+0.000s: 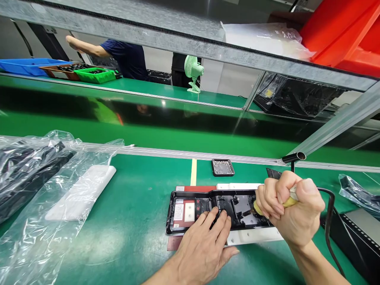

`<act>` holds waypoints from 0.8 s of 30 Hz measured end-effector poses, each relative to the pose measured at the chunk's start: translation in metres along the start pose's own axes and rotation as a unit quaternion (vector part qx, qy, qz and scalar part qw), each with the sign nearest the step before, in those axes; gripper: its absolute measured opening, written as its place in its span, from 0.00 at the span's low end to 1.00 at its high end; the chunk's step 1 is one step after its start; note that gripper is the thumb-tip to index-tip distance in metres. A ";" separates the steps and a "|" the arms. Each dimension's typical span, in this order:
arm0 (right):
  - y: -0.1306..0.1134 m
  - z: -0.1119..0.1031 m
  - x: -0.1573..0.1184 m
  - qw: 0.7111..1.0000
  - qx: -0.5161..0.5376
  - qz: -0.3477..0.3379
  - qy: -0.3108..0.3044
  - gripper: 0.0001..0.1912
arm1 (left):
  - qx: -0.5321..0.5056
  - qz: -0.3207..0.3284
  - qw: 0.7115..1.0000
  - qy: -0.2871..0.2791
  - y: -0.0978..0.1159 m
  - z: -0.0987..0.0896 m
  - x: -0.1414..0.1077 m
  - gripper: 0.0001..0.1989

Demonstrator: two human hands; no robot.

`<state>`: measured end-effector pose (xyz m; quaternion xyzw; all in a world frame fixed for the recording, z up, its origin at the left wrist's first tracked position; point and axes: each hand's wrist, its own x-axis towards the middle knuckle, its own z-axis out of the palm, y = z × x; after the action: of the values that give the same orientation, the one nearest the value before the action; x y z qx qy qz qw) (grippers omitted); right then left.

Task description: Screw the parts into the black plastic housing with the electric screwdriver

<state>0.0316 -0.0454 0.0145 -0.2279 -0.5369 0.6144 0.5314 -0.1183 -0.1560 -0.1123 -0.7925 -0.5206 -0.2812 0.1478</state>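
A long black plastic housing (212, 194) lies open side up on the green bench, resting on a white and reddish-brown fixture (252, 236). My left hand (204, 241) lies across its near rim, fingers stretched flat over the inside and pressing on it. My right hand (292, 209) is wrapped round a yellow-handled screwdriver (257, 207). The dark shaft slants down leftward into the housing; whether its tip meets a screw cannot be made out. At the housing's left end show a white label and a pale block with two screws.
Behind the housing sits a small black tray (223, 168) of screws. Clear plastic bags (44, 190) with black parts and a white piece (83, 194) lie left. A black cord (329, 221) and a dark box (353, 237) are right. A metal shelf (184, 41) crosses overhead; a person stands beyond.
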 end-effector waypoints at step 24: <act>-0.001 -0.001 0.002 1.000 -0.006 -0.003 -0.026 0.27 | -0.004 0.003 1.000 -0.015 0.000 -0.001 0.002 0.28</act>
<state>0.0321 -0.0439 0.0158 -0.2136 -0.5548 0.6154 0.5176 -0.1183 -0.1550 -0.1102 -0.7988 -0.5191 -0.2712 0.1378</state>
